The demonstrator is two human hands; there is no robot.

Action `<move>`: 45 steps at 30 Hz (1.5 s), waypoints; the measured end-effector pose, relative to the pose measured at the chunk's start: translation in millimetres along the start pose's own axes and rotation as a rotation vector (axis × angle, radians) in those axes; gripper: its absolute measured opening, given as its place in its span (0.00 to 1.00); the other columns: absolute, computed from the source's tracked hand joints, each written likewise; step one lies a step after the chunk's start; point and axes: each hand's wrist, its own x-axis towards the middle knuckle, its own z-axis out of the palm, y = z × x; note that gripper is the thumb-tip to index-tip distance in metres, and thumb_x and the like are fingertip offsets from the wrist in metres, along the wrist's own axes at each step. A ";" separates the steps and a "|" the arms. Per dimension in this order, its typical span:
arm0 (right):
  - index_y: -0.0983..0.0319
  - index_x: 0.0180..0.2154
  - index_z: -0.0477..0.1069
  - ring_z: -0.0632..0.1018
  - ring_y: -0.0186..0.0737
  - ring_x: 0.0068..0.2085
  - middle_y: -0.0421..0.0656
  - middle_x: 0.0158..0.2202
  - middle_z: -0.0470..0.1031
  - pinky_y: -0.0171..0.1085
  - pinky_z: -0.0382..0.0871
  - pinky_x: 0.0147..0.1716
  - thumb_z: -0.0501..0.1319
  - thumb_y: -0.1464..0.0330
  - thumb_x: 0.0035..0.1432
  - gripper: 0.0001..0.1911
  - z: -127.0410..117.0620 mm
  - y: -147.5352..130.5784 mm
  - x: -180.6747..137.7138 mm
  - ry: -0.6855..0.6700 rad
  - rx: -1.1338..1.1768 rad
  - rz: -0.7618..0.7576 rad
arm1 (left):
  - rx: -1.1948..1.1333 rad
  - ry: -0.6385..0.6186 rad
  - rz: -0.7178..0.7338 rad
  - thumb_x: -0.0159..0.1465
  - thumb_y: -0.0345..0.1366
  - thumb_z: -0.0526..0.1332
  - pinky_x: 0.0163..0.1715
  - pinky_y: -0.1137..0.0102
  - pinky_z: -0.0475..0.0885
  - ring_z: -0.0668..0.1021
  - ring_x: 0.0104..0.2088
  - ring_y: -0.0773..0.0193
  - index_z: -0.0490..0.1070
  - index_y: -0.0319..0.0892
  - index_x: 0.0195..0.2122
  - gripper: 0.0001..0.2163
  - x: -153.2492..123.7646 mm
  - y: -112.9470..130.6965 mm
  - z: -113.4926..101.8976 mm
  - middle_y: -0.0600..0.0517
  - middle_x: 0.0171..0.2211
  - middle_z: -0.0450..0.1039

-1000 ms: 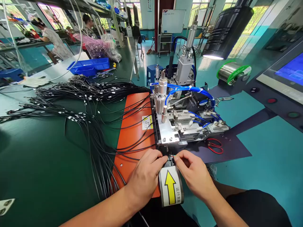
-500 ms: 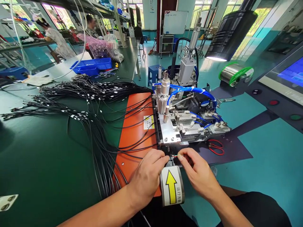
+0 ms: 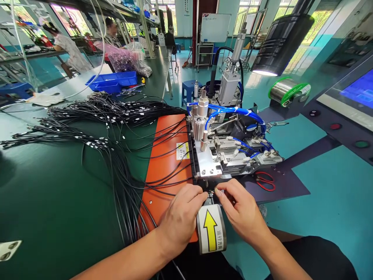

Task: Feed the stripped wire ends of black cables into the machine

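Observation:
My left hand (image 3: 181, 217) lies over the front edge of the orange plate (image 3: 163, 151). Its thumb and fingers are closed at a small metal clamp (image 3: 209, 200), where a black cable's end sits, mostly hidden. From the right, my right hand (image 3: 242, 212) pinches the thin wires at that end between thumb and forefinger; the fingertips cover them. Both hands' fingertips nearly meet just in front of the machine (image 3: 204, 155). Below them is a rounded end cover (image 3: 212, 229) with a yellow arrow label. Several black cables (image 3: 169, 181) cross the orange plate into the machine's side.
Bundles of black cables (image 3: 122, 111) lie on the green table (image 3: 58, 194). Red-handled scissors (image 3: 265, 181) rest right of the machine. A solder spool (image 3: 288, 92), a black lamp (image 3: 282, 44) and a control panel (image 3: 346, 120) stand at right. Blue trays (image 3: 113, 81) and two people are farther back.
My right hand has moved slightly left, closer to my left fingertips. The coloured wires seen between the hands before are now covered by the right fingertips. My left hand stays in place.

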 end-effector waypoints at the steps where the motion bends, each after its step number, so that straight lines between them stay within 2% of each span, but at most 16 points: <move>1: 0.59 0.36 0.71 0.73 0.41 0.36 0.42 0.34 0.71 0.37 0.66 0.36 0.54 0.66 0.68 0.09 0.7 -0.1 0.4 0.004 0.004 0.013 | 0.000 0.000 0.000 0.71 0.28 0.52 0.38 0.63 0.74 0.73 0.39 0.59 0.73 0.39 0.46 0.10 -0.4 -0.1 0.3 0.45 0.40 0.72; 10: 0.59 0.32 0.71 0.70 0.39 0.31 0.40 0.30 0.70 0.36 0.63 0.31 0.55 0.61 0.66 0.13 6.8 7.1 4.4 -0.044 0.091 0.238 | 0.099 -0.027 -0.029 0.69 0.27 0.55 0.38 0.63 0.72 0.72 0.38 0.58 0.74 0.38 0.46 0.10 -1.4 0.6 -2.1 0.47 0.38 0.72; 16: 0.60 0.31 0.69 0.64 0.34 0.25 0.36 0.25 0.64 0.33 0.58 0.24 0.57 0.58 0.63 0.14 4.5 4.5 9.2 -0.126 0.217 0.391 | 0.200 -0.059 -0.059 0.69 0.28 0.55 0.37 0.63 0.70 0.71 0.36 0.57 0.75 0.39 0.44 0.09 0.7 3.7 -9.6 0.48 0.34 0.72; 19: 0.59 0.32 0.69 0.61 0.32 0.22 0.33 0.21 0.60 0.32 0.56 0.21 0.56 0.58 0.63 0.13 5.1 5.2 9.2 -0.150 0.296 0.419 | 0.225 -0.063 -0.045 0.69 0.27 0.55 0.37 0.62 0.69 0.71 0.36 0.57 0.75 0.38 0.43 0.09 0.2 2.7 -12.6 0.48 0.33 0.72; 26: 0.59 0.31 0.67 0.60 0.31 0.22 0.33 0.20 0.59 0.30 0.56 0.18 0.56 0.57 0.64 0.14 6.8 7.2 7.4 -0.164 0.315 0.443 | 0.354 -0.113 -0.020 0.68 0.27 0.56 0.34 0.61 0.67 0.70 0.34 0.56 0.75 0.39 0.41 0.08 1.5 4.9 -15.5 0.49 0.32 0.72; 31: 0.59 0.30 0.66 0.59 0.31 0.22 0.32 0.20 0.57 0.29 0.55 0.18 0.56 0.56 0.64 0.15 8.7 9.2 6.5 -0.158 0.324 0.445 | 0.412 -0.142 -0.009 0.67 0.25 0.56 0.39 0.58 0.68 0.72 0.37 0.55 0.75 0.39 0.40 0.08 3.6 9.3 -19.9 0.49 0.33 0.72; 36: 0.59 0.30 0.66 0.60 0.31 0.22 0.33 0.21 0.58 0.30 0.56 0.19 0.55 0.56 0.65 0.16 11.7 9.9 5.8 -0.137 0.309 0.434 | 0.419 -0.187 -0.098 0.66 0.26 0.58 0.41 0.57 0.69 0.71 0.41 0.53 0.74 0.40 0.42 0.08 3.2 13.2 -24.4 0.47 0.39 0.71; 39: 0.59 0.32 0.68 0.66 0.33 0.24 0.35 0.23 0.64 0.32 0.61 0.24 0.55 0.56 0.66 0.15 7.3 3.6 4.6 -0.102 0.243 0.386 | 0.452 -0.240 -0.140 0.65 0.26 0.57 0.39 0.57 0.70 0.70 0.39 0.53 0.74 0.40 0.44 0.10 1.3 17.3 -26.6 0.47 0.38 0.69; 43: 0.57 0.39 0.72 0.74 0.37 0.34 0.40 0.34 0.75 0.34 0.68 0.35 0.56 0.57 0.66 0.12 -6.7 -15.5 -13.5 0.068 0.105 0.269 | 0.452 -0.323 -0.142 0.65 0.25 0.56 0.37 0.58 0.71 0.72 0.36 0.55 0.72 0.41 0.49 0.13 -1.4 18.6 -28.0 0.48 0.36 0.69; 45: 0.56 0.37 0.73 0.75 0.37 0.32 0.39 0.32 0.76 0.32 0.68 0.32 0.55 0.59 0.67 0.12 -10.3 -26.5 -31.0 -0.055 0.101 0.218 | 0.459 -0.339 -0.132 0.65 0.26 0.56 0.37 0.56 0.72 0.73 0.35 0.54 0.71 0.39 0.52 0.15 -1.7 16.7 -27.9 0.48 0.36 0.71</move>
